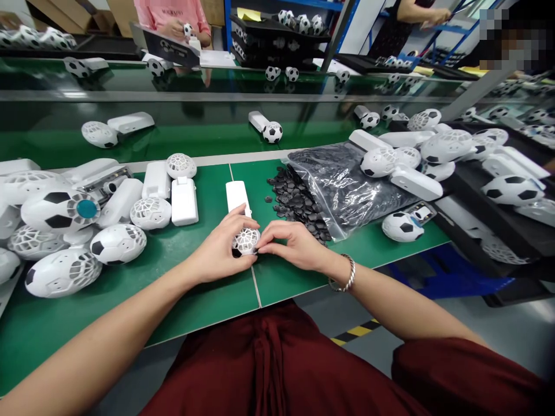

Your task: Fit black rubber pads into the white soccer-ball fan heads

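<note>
My left hand (228, 245) is wrapped around a white soccer-ball-shaped casing (245, 239) with an open lattice top and a black patch at its lower left. A white rectangular handle (237, 195) extends from the ball, away from me. At the ball's right side, the thumb and fingertips of my right hand (290, 242) pinch a small black piece (255, 251), mostly hidden by the fingers. Just beyond my right hand lies a heap of small black pieces (299, 199), spilling from a clear plastic bag (347, 179).
Several similar ball units (65, 214) are piled at the left, and more (416, 150) lie on the bag and black trays (468, 190) at the right. Behind the green worktop (173, 300) runs a green conveyor (186, 127) carrying units. Across it sits a person in a pink shirt (173, 17).
</note>
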The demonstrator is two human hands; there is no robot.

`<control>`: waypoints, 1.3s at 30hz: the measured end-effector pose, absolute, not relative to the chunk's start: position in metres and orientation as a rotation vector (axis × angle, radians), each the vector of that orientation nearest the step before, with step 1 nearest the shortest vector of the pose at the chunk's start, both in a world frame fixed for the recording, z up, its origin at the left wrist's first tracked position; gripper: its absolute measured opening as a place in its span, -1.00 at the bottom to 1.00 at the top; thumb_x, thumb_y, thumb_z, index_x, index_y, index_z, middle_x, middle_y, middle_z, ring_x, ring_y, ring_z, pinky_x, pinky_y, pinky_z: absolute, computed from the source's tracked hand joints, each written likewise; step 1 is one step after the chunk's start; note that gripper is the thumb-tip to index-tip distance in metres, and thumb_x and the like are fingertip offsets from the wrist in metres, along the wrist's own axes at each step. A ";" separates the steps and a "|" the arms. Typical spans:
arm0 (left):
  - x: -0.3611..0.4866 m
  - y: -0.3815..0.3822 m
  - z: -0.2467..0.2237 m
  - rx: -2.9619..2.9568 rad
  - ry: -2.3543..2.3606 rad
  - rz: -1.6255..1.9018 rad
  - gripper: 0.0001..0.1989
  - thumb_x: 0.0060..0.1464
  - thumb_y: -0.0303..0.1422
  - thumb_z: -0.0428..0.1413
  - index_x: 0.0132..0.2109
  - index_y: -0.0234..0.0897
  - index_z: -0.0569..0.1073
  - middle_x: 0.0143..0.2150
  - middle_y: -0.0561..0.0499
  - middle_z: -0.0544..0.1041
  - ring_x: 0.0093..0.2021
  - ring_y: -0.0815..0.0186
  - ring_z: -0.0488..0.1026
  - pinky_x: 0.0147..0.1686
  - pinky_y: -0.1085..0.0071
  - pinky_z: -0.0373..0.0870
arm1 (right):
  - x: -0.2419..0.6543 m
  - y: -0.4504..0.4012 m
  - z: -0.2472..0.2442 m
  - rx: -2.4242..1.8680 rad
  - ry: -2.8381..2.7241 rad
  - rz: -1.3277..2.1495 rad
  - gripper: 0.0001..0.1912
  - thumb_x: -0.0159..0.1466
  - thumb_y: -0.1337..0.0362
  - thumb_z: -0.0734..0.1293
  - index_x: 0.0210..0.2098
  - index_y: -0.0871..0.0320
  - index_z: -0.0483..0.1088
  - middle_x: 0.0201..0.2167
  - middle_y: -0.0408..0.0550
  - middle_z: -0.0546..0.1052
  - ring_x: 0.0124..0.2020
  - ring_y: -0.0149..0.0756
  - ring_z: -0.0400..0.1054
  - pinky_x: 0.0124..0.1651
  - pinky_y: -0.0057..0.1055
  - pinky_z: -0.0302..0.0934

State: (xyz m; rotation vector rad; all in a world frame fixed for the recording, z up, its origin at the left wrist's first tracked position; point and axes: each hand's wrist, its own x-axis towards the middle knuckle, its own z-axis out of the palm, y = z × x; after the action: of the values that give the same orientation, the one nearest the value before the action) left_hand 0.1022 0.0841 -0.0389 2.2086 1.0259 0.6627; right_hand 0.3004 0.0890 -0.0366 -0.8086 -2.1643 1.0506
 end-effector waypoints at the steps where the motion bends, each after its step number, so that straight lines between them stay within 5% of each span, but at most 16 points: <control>1: 0.102 0.084 -0.039 2.201 1.022 0.670 -0.61 -0.12 -0.41 0.13 -0.07 -0.25 0.29 0.02 -0.07 0.36 0.29 0.11 -0.10 0.21 0.12 -0.01 | 0.298 0.090 -0.038 -0.799 -2.147 1.066 -0.96 0.16 0.36 0.34 -0.40 0.20 0.45 -0.40 -0.12 0.48 -0.29 -0.42 0.34 -0.15 -0.42 0.21; 13: 0.103 0.086 -0.041 2.199 0.991 0.711 -0.68 -0.08 -0.48 0.04 -0.11 -0.22 0.26 -0.02 -0.07 0.35 0.28 0.11 -0.08 0.19 0.07 0.00 | 0.290 0.103 -0.043 -0.943 -2.015 1.260 -0.82 0.13 0.27 0.35 -0.49 0.22 0.29 -0.53 -0.22 0.35 -0.49 -0.50 0.21 -0.41 -0.54 0.14; 21: 0.101 0.086 -0.041 2.161 0.994 0.715 -0.61 -0.16 -0.51 0.10 -0.12 -0.21 0.26 0.00 -0.10 0.34 0.28 0.11 -0.07 0.19 0.10 0.03 | 0.298 0.171 -0.039 -1.401 -2.696 -0.095 -0.84 0.25 0.33 0.23 -0.22 0.19 0.41 -0.26 0.00 0.47 -0.19 -0.26 0.30 -0.20 -0.40 0.14; 26: 0.097 0.090 -0.045 2.142 0.937 0.758 -0.58 -0.14 -0.35 0.22 -0.11 -0.20 0.27 0.02 -0.12 0.34 0.28 0.07 -0.06 0.16 0.07 0.07 | 0.291 0.177 -0.045 -1.295 -2.842 -0.251 -0.79 0.22 0.50 0.14 -0.37 0.32 0.41 -0.38 0.13 0.46 -0.31 -0.19 0.31 -0.28 -0.34 0.11; 30: 0.096 0.090 -0.041 2.167 0.908 0.714 -0.62 -0.15 -0.45 0.17 -0.13 -0.18 0.28 0.08 -0.11 0.26 0.27 0.07 -0.04 0.18 0.06 0.02 | 0.290 0.177 -0.046 -1.298 -2.847 -0.253 -0.76 0.22 0.53 0.11 -0.35 0.37 0.40 -0.36 0.21 0.46 -0.28 -0.13 0.30 -0.26 -0.29 0.10; 35: 0.093 0.089 -0.036 2.092 1.276 0.691 -0.45 -0.29 -0.34 0.25 -0.07 -0.22 0.29 0.04 -0.12 0.08 0.17 0.03 0.06 0.16 0.05 0.06 | 0.301 0.177 -0.044 -1.347 -2.769 -0.148 -0.77 0.25 0.49 0.13 -0.16 0.34 0.37 -0.22 0.16 0.46 -0.17 -0.19 0.32 -0.14 -0.31 0.15; 39: 0.086 0.093 -0.031 2.053 1.256 0.610 -0.50 -0.22 -0.37 0.19 -0.03 -0.18 0.32 -0.07 -0.03 0.15 0.05 0.14 0.21 0.12 0.13 0.15 | 0.305 0.153 -0.037 -1.197 -2.439 0.441 -0.84 0.23 0.37 0.25 -0.20 0.21 0.39 -0.26 -0.06 0.51 -0.26 -0.39 0.38 -0.19 -0.47 0.24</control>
State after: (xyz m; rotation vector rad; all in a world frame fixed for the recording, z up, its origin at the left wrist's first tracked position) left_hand 0.0858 0.0932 -0.0306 2.0529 1.2558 0.6101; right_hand 0.3052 0.1528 -0.0375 -1.1967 -2.4392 0.4407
